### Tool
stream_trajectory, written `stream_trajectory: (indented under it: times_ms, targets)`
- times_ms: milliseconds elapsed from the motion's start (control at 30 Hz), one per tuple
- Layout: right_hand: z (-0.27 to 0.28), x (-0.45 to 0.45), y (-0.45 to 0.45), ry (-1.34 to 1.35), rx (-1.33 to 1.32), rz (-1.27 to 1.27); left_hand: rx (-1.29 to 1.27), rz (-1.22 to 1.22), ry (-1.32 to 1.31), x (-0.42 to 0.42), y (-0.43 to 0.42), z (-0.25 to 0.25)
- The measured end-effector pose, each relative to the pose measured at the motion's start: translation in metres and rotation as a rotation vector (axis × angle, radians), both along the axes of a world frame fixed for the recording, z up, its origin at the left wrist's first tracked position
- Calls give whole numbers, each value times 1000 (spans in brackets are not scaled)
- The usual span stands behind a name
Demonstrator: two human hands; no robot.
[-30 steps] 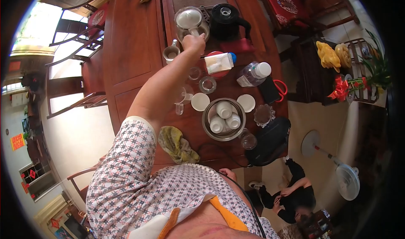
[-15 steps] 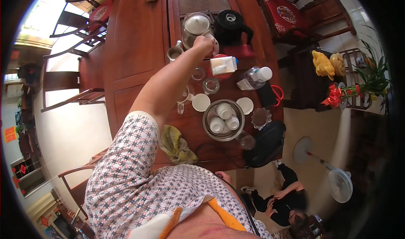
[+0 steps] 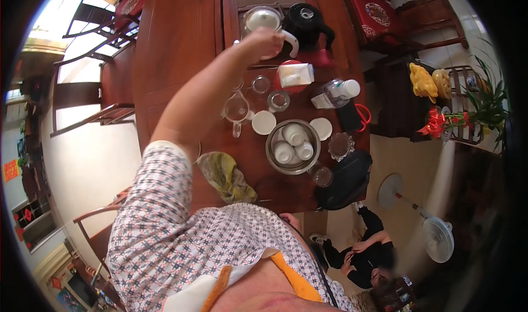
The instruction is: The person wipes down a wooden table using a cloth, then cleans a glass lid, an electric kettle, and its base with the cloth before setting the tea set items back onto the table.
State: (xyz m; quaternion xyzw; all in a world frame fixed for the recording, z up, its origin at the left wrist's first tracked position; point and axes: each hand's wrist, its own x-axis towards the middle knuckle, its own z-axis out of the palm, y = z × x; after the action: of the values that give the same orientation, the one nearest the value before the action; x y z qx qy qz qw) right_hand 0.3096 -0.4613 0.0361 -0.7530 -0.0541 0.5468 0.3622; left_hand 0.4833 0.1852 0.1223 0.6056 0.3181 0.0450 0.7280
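Observation:
My left hand [image 3: 263, 43] reaches far across the table, over the near side of a glass teapot [image 3: 248, 32] with a white lid [image 3: 263, 19]. Its fingers look curled but blurred, and what they touch is hidden. Just right of the hand, the teapot's white handle [image 3: 293, 43] curves out. A black kettle [image 3: 306, 23] stands close beside the teapot. Only a small part of my right hand [image 3: 292, 220] shows, low at the table's near edge, with its fingers hidden. Nearer me, a metal bowl [image 3: 268, 157] holds several white cups [image 3: 295, 133].
Around the bowl are white lids [image 3: 264, 123], a glass pitcher [image 3: 236, 109], glass cups [image 3: 279, 100], a bottle [image 3: 336, 93], a tissue pack [image 3: 297, 74], a black bag [image 3: 347, 181] and a rag [image 3: 226, 177]. A person [image 3: 367, 254] in black sits beyond, near a fan [image 3: 438, 239].
My left hand has moved slightly up and left over the teapot, and more of the white handle shows beside it. My forearm now covers the small cup that stood left of the teapot.

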Motion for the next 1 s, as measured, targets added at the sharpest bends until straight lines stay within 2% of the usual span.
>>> stream_trajectory:
  times_ms: [33, 67, 167, 267, 367, 433, 467, 500, 533, 600, 667, 733, 867, 967, 1000]
  targets:
    - [0, 0, -3, -2, -37, 38, -42, 119, 1, -21, -16, 58]
    - [-4, 5, 2, -9, -65, 79, -34, 136, -70, -48, -14, 90]
    - [-8, 16, 8, -27, -9, 176, 38, 294, -191, -144, -2, 138]
    - [7, 29, 24, -106, 51, 290, 155, 579, -107, -257, 0, 133]
    - [36, 38, 47, -113, 50, 340, 158, 877, 106, -371, -15, 69]
    - [41, 42, 51, -167, 21, 387, 269, 852, 376, -442, -46, 20]
    - [46, 44, 56, -203, 13, 413, 343, 751, 538, -481, -59, -12]
    - [56, 45, 61, -240, 3, 437, 546, 800, 639, -508, -81, -47]
    - [63, 46, 64, -277, -9, 459, 567, 768, 690, -509, -116, -38]
    - [71, 52, 69, -416, 13, 549, 643, 730, 822, -528, -161, -61]
    - [83, 63, 77, -549, 56, 640, 702, 594, 1006, -529, -194, -60]
    - [111, 65, 103, -670, 44, 686, 771, 468, 1050, -531, -219, -55]
    - [137, 49, 162, -826, 282, 627, 908, 378, 977, -544, -243, -63]
    - [140, 15, 220, -804, 339, 635, 957, 300, 908, -550, -243, -59]
    - [124, 1, 234, -964, 493, 672, 962, 285, 885, -553, -242, -58]
